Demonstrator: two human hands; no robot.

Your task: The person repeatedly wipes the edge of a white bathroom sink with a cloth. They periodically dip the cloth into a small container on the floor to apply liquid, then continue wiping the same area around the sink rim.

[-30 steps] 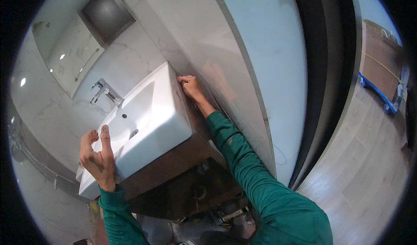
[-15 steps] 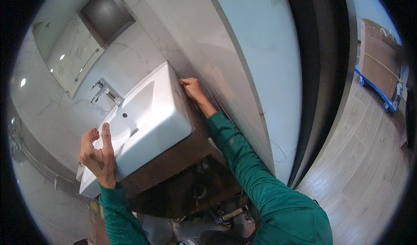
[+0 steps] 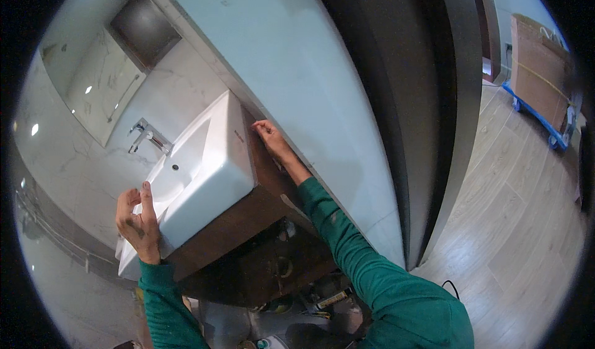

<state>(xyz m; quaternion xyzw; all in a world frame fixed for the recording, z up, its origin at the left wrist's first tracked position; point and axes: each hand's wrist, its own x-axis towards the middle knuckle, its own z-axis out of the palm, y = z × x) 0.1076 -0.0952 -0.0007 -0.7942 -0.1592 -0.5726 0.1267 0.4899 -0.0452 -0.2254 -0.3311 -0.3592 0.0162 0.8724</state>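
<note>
Head view, the only one: a white rectangular ceramic basin (image 3: pixel 198 175) sits on top of a dark wood vanity cabinet (image 3: pixel 248 237), pushed up near the marble-look wall w/ a chrome wall tap (image 3: pixel 145 137) above its back edge. The left hand (image 3: pixel 137 222) is clamped on the basin's near left corner, thumb up over the rim, fingers wrapped on the front face. The right hand (image 3: pixel 269 135) reaches round the far right side, fingertips pinched at the gap btw. basin/cabinet and the pale side wall (image 3: pixel 322 101); can't tell if it actually grips anything there or just presses. Both sleeves green.

Handling, as a judgement: basin looks heavy, fully rigid, glazed so prob. slippery, and chippable at corners and rim. Best hold is under or around opposite rims/corners w/ both hands, not by the tap side. Tight fit vs. the side wall means fingers could get nipped.

Hard to make out: the basin's underside and how it bears on the cabinet are hidden. Right fingertips partly masked by the basin edge. Under the cabinet it's dark, w/ pipework and odd bits on the floor (image 3: pixel 322 299), unclear what. At far right a cardboard-wrapped load on a blue trolley (image 3: pixel 539 70) is cut by the fisheye rim. A recessed niche (image 3: pixel 139 33) shows upper left.
</note>
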